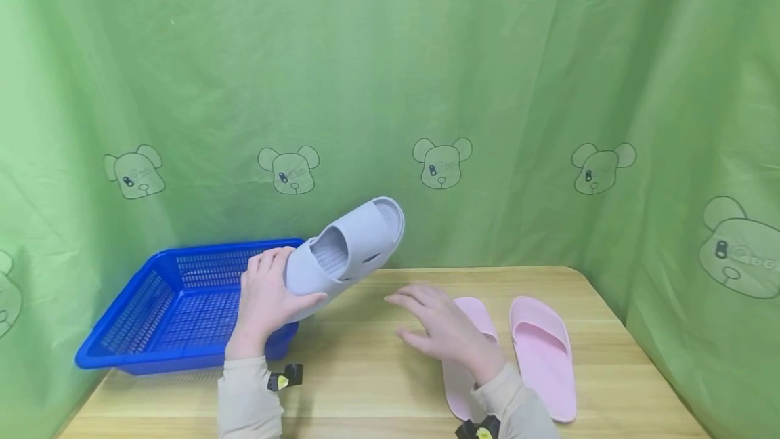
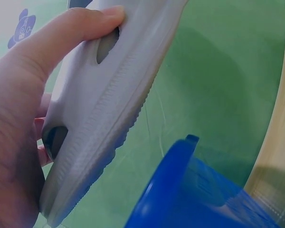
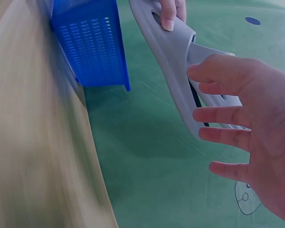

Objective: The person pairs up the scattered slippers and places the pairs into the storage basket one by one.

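My left hand [image 1: 265, 297] grips a pair of light grey slippers [image 1: 368, 236] that look fitted into each other, toes pointing opposite ways. They hang tilted above the table, beside the basket's right end. In the left wrist view, the thumb presses the side of a grey slipper [image 2: 95, 95] near a slot; the other fingers are mostly hidden behind it. My right hand [image 1: 447, 327] holds nothing, its fingers spread apart. It is in the air, partly covering the left one of two pink slippers [image 1: 466, 385]. The other pink slipper [image 1: 548, 364] lies alongside on the table.
A blue plastic basket [image 1: 183, 358] with mesh sides stands on the left of the wooden table [image 1: 359, 364]. No item shows in the visible part of it. Green curtain [image 1: 487, 87] with bear prints encloses the back and sides.
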The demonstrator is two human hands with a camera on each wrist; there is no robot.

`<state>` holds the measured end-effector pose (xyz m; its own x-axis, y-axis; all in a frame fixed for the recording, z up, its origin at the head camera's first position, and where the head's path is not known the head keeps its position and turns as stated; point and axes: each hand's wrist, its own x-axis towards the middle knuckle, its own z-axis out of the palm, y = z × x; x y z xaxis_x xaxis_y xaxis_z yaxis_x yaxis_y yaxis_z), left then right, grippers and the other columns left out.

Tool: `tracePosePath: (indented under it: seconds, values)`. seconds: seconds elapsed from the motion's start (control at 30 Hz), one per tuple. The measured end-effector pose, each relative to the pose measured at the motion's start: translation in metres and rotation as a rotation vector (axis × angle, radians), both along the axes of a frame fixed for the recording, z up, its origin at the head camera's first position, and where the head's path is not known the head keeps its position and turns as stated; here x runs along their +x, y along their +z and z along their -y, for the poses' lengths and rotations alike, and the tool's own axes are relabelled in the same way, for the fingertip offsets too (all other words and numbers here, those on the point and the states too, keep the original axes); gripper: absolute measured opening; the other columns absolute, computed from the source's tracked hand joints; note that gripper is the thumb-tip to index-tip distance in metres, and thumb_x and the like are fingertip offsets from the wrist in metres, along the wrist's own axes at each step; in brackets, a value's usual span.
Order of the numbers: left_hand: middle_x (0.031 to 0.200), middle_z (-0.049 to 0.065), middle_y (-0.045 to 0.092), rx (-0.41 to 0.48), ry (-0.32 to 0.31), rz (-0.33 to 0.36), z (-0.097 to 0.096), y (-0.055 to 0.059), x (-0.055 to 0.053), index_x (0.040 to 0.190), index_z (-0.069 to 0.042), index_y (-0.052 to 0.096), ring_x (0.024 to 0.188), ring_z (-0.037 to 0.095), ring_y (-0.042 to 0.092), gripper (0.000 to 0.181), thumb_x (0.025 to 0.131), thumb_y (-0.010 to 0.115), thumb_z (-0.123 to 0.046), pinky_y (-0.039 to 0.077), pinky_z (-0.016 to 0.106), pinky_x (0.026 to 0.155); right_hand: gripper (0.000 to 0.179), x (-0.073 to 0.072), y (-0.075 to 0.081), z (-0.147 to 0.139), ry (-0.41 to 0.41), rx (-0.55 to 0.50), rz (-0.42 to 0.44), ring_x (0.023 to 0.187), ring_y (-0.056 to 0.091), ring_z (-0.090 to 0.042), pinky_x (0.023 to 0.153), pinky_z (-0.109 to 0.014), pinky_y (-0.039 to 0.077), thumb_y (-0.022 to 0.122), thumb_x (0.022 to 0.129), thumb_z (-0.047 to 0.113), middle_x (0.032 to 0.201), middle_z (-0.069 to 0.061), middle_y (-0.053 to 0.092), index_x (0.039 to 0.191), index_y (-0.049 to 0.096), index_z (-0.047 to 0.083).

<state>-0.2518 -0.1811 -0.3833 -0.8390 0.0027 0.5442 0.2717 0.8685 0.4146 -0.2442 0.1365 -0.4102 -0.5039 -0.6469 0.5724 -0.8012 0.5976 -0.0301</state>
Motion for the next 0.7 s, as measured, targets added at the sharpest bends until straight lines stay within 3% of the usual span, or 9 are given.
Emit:
tracePosePath:
  seconds: [0.7]
  values:
    - [0.132,0.011,0.053,0.026,0.056,0.009,0.021,-0.001,0.005,0.132,-0.015,0.053,0.118,0.034,0.041,0.093,0.057,0.084,-0.061,0.034,0.055,0.092,0.052,0.009,-0.016,0.027,0.055,0.08,0.006,0.116,0.058,-0.019,0.1,-0.043,0.048,0.071,0.082,0.032,0.124,-0.003,0.062,0.131,0.058,0.019]
